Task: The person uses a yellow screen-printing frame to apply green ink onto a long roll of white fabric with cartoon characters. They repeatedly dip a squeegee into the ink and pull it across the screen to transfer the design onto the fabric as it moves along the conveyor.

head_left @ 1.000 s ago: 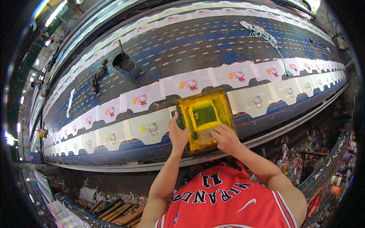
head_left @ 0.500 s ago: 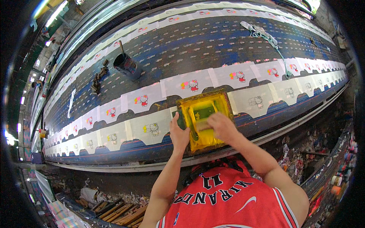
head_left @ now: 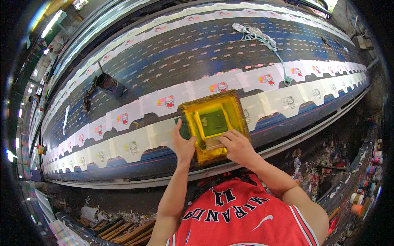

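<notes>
A square printing screen (head_left: 234,106), smeared with yellow ink around a green middle, lies on a row of pale fabric panels (head_left: 279,106) printed with faint cartoon cat outlines. Behind it runs another row (head_left: 164,102) with coloured prints. My left hand (head_left: 182,143) grips the screen's left side by a dark green strip (head_left: 182,127). My right hand (head_left: 238,147) is closed on a squeegee (head_left: 213,144) at the near part of the screen, whose inside is partly hidden by the fingers.
The long dark table (head_left: 184,57) carries an ink-stained bucket with a stick (head_left: 111,86), dark clutter beside it and a cloth bundle with cord (head_left: 250,33). A metal rail (head_left: 102,183) edges it. Below lie wooden pieces (head_left: 123,229) and scraps; coloured rolls (head_left: 357,199) stand at right.
My right hand went up over the screen's middle half a second ago and is now back at its near part with the squeegee. The whole view has shifted, the table's contents appearing further left.
</notes>
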Tool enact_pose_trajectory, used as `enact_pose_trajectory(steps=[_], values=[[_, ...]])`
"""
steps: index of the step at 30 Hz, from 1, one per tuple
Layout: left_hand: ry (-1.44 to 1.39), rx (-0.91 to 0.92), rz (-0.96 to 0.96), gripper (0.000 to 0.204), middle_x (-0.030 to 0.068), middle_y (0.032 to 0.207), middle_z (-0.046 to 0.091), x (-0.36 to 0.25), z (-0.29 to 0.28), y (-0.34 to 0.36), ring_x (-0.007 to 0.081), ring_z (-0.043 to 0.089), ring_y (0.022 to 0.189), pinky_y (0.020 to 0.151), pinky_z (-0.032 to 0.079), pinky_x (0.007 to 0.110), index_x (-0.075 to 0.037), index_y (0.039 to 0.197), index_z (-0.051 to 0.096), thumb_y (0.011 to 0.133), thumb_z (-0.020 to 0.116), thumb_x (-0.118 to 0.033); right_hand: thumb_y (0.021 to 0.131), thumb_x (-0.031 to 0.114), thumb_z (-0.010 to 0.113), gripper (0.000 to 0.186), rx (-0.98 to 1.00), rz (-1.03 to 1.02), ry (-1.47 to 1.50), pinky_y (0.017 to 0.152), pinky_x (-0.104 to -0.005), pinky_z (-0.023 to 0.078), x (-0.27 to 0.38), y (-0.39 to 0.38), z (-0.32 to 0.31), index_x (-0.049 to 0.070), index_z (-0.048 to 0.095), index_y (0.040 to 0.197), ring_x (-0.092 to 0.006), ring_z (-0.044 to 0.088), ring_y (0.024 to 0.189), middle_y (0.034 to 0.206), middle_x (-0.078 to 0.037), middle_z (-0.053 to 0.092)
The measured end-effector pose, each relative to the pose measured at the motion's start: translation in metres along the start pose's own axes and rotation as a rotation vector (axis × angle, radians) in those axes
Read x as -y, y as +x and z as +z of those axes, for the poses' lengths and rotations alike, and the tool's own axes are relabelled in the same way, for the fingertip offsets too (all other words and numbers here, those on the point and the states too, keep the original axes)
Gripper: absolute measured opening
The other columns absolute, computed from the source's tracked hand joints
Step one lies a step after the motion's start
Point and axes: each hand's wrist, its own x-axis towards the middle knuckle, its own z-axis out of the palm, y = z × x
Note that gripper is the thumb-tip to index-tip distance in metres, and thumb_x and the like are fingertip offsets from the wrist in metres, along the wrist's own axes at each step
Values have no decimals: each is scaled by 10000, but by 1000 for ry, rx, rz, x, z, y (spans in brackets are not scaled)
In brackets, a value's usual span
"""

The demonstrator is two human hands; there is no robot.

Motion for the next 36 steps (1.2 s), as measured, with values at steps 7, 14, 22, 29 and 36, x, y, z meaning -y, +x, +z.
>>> enact_pose_trajectory(steps=[7,14,22,29,36], values=[[-12,79,-68,840,195,1552,507,-40,101,-19,335,452,1467,1232,322,419,-29,1539,461,752,746,44,726,20,663,328,16,48,-11,932,-436,528,-84,-50,-50,20,670,1054,-352,624,1010,1041,-140,655],[65,46,-76,828,192,1540,513,-45,119,-24,350,461,1455,1221,343,424,-32,1531,465,756,748,40,725,15,663,332,27,36,58,924,-436,532,-105,-64,-58,19,670,1057,-349,624,1011,1041,-138,651],[84,27,-61,806,193,1494,544,-42,114,-21,368,498,1411,1190,386,430,-37,1503,499,747,769,27,719,13,662,328,31,13,86,916,-435,534,-107,-64,-56,15,668,1047,-350,620,994,1034,-140,650],[116,56,-64,827,180,1538,519,-39,113,-19,332,485,1438,1205,365,416,-38,1536,462,759,736,34,713,8,664,311,51,9,69,912,-437,531,-106,-60,-56,11,666,1024,-352,615,997,1026,-144,643],[115,22,-39,802,189,1468,564,-39,116,-20,378,513,1394,1179,396,436,-39,1499,500,743,757,38,709,3,668,346,37,15,85,918,-443,528,-103,-64,-56,0,667,1055,-359,614,1009,1043,-148,647]])
